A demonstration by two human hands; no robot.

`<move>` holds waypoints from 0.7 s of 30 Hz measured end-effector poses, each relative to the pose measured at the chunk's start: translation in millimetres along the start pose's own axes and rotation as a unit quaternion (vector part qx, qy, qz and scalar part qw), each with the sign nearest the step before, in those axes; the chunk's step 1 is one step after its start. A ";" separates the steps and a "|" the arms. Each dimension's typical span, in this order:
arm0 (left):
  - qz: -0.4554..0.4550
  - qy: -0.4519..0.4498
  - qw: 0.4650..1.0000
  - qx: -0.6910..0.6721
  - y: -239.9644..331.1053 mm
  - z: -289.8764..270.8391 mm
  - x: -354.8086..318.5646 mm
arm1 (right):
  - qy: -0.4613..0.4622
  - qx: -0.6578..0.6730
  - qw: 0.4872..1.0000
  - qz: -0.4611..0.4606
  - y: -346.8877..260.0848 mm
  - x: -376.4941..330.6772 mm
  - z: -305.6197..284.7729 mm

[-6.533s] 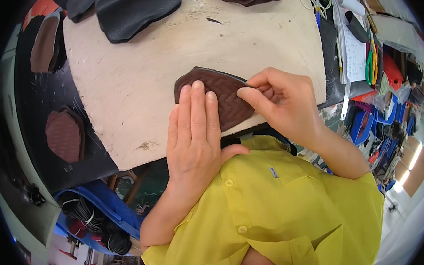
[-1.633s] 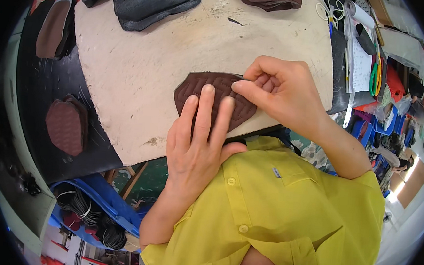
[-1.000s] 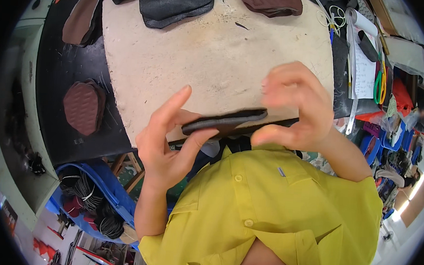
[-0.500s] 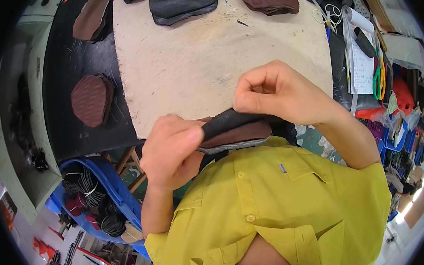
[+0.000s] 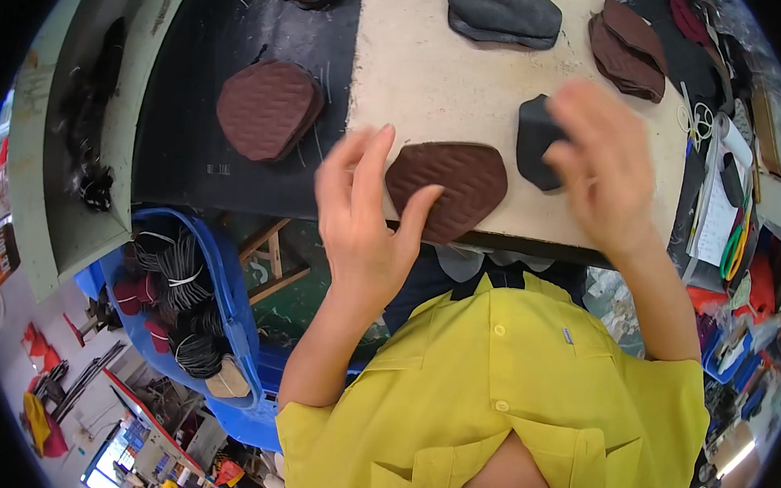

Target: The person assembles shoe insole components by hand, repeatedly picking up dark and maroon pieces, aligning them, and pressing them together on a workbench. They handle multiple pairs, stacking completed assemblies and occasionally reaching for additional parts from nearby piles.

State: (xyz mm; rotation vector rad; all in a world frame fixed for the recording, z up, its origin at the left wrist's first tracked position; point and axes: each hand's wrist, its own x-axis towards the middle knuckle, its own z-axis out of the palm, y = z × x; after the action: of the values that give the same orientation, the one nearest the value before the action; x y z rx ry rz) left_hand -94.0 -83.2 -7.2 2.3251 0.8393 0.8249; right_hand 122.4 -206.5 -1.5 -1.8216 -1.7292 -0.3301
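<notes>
A brown quilted, sole-shaped piece (image 5: 452, 190) lies flat on the beige board (image 5: 436, 77), at its near edge. My left hand (image 5: 365, 229) is spread beside it, fingers apart, with the thumb resting on the piece's left edge. To the right, my right hand (image 5: 605, 168) is blurred with motion. Its fingers close on a smaller black piece (image 5: 534, 136) just above the board, and they cover that piece's right side.
Another brown quilted piece (image 5: 265, 109) lies on the black mat (image 5: 190, 156) to the left. Further back on the board are a grey piece (image 5: 503, 14) and stacked brown pieces (image 5: 626, 39). Scissors (image 5: 698, 115) and papers (image 5: 714, 210) lie at the right. A blue bin (image 5: 226, 305) of bundles stands below.
The piece that both hands pressed and then lifted off the board has come apart. The brown part now lies flat again, and my right hand has carried the black part to the right.
</notes>
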 end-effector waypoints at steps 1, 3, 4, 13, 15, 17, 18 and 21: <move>0.044 0.041 0.998 0.035 -2.3 2.7 -2.9 | -0.029 0.042 0.998 -0.044 -9.5 -2.5 2.0; 0.131 0.040 0.990 0.031 -11.6 3.2 -13.0 | -0.131 0.068 0.987 -0.059 -36.2 -5.2 -0.6; 0.146 -0.022 0.988 -0.038 -12.8 1.9 -20.1 | -0.197 0.091 0.974 -0.065 -47.3 -9.0 1.6; 0.139 -0.255 0.949 0.120 2.1 13.9 -25.8 | -0.240 0.060 0.969 0.018 -18.2 -22.1 -47.3; 0.129 -0.249 0.952 0.118 0.7 17.4 -27.3 | -0.128 0.018 0.990 0.057 20.6 -12.7 -59.5; 0.148 -0.226 0.955 0.120 -6.0 17.9 -30.6 | -0.031 -0.031 0.987 0.157 60.0 1.4 -52.5; 0.138 -0.223 0.960 0.100 -2.4 15.3 -28.0 | -0.002 -0.007 0.978 0.208 69.4 12.8 -50.7; 0.183 -0.220 0.952 0.106 -8.3 10.6 -25.4 | -0.013 -0.105 0.969 0.222 124.1 11.4 -41.2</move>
State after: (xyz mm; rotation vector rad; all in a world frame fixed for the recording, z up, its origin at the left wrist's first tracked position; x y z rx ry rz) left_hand -105.6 -98.2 -28.8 2.7553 0.3193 0.3325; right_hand 253.0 -217.3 6.5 -2.3087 -1.2893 -0.3100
